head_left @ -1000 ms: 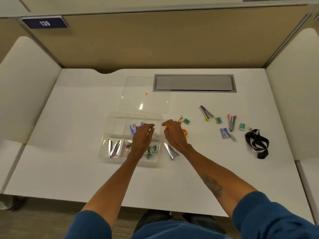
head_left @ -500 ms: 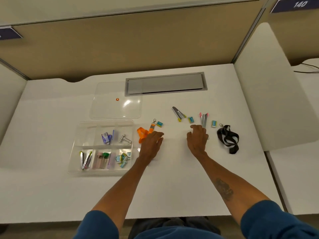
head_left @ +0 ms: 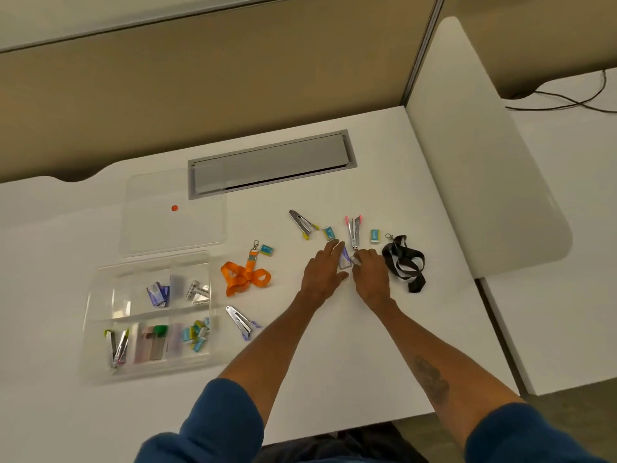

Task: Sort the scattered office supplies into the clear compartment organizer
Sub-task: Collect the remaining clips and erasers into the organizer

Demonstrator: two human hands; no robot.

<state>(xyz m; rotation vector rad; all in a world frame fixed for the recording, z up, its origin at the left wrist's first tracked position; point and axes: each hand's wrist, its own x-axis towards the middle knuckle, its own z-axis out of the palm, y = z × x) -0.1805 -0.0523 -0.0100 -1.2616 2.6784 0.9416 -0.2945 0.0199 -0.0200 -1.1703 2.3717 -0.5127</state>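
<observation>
left hand [head_left: 322,270], right hand [head_left: 371,274], palms down

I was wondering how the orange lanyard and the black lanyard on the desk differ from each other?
The orange lanyard is bright orange; the black lanyard is black. The orange lanyard lies near the clear organizer, left of the left hand; the black lanyard lies just right of the right hand. Both are straps lying loosely bunched on the desk, outside the organizer.
</observation>
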